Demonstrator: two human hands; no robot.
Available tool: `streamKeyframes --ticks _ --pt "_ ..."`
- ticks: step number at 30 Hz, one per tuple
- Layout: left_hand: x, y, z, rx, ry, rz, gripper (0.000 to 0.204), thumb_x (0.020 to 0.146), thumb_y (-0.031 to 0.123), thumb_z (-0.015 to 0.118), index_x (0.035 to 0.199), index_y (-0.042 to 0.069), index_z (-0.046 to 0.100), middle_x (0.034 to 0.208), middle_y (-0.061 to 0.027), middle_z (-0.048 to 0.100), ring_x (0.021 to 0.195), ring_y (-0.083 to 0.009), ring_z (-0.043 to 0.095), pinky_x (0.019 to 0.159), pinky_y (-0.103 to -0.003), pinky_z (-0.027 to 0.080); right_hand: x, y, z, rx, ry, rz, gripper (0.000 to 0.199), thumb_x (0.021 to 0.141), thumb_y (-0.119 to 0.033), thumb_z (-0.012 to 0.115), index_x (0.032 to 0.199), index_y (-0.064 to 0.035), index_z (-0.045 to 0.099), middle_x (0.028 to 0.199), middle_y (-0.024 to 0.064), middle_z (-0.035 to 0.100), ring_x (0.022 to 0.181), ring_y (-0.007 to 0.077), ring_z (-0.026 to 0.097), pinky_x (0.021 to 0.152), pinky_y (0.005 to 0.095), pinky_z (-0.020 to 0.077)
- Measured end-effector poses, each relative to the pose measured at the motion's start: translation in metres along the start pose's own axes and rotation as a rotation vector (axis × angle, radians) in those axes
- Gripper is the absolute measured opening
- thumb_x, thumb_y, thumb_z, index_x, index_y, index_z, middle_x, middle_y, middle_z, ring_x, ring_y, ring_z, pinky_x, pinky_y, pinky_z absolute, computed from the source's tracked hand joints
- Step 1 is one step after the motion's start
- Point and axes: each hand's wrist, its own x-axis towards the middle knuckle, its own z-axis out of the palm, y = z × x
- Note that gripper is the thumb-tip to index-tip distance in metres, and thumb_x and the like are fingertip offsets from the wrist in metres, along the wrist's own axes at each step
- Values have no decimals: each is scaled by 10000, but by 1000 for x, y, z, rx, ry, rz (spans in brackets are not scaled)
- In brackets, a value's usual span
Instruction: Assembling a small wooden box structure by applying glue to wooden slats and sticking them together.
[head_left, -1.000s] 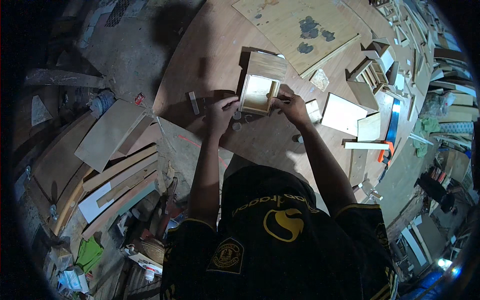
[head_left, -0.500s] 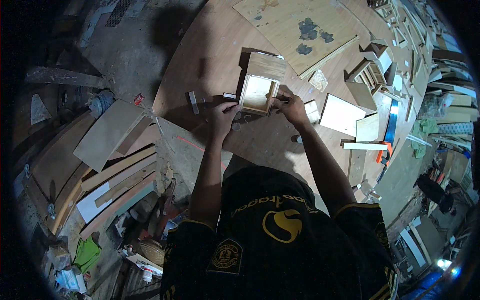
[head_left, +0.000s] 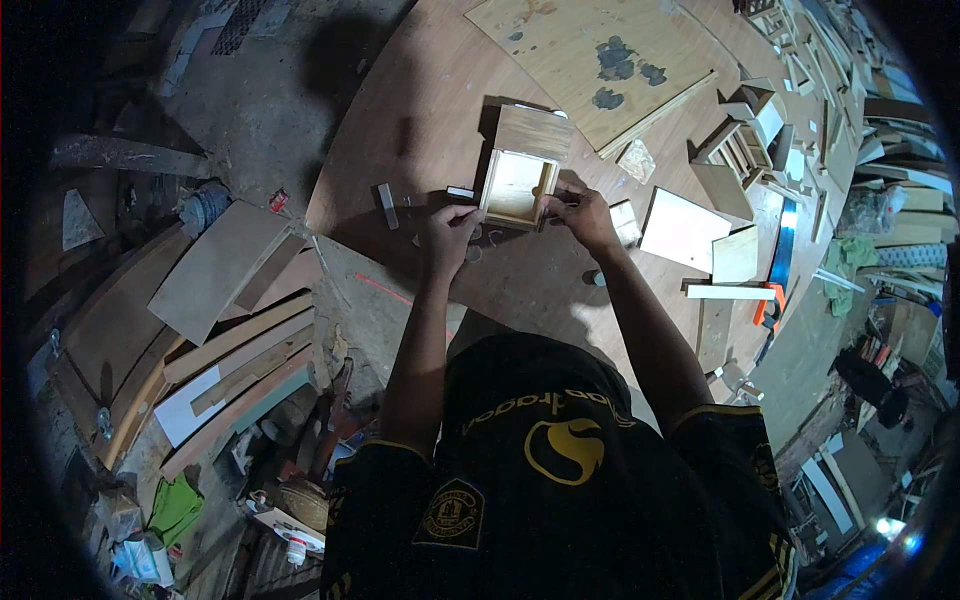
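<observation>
A small wooden box [head_left: 533,132] lies on the work table, its near part an open, drawer-like compartment [head_left: 512,223] with pale inner walls. My left hand [head_left: 449,235] pinches this compartment's near left corner between thumb and fingers. At the near right corner, my right hand [head_left: 584,218] grips the side with fingers bent and thumb against the edge. Both hands partly cover the corners they hold. Just left of the box is a small white-topped block [head_left: 460,192], and a round disc [head_left: 473,255] lies by my left wrist.
On the table [head_left: 400,130] are a stained plywood sheet [head_left: 560,50], a white board [head_left: 680,230], a slatted wooden piece [head_left: 737,155] and a handsaw with an orange handle [head_left: 770,305]. Stacked boards [head_left: 225,275] stand at the left, below the table edge.
Almost nothing differs. Both hands keep their hold on the compartment's near corners, and the box stays in place with at most a tiny shift.
</observation>
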Motion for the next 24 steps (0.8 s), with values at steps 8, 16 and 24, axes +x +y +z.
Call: streamKeyframes --ticks 8,16,24 --pt "0 1 -1 27 21 101 142 829 119 710 874 -16 704 671 -38 669 606 -88 629 543 -240 485 1 1 1 22 -19 -58 347 847 -266 720 1103 -35 676 1195 52 574 925 188 645 741 293 557" --pt "10 12 -6 214 -39 217 201 817 173 718 879 -17 696 685 -77 662 637 -137 635 590 -282 493 -5 -10 -1 64 0 -16 368 858 -202 715 1165 -16 636 1004 58 667 808 128 634 693 267 532" --pt "56 32 5 320 25 259 323 783 283 738 947 8 700 912 -171 694 831 -268 679 747 -330 517 -1 -8 0 112 -9 -4 420 838 -205 740 1170 9 598 996 54 669 838 137 634 657 269 527"
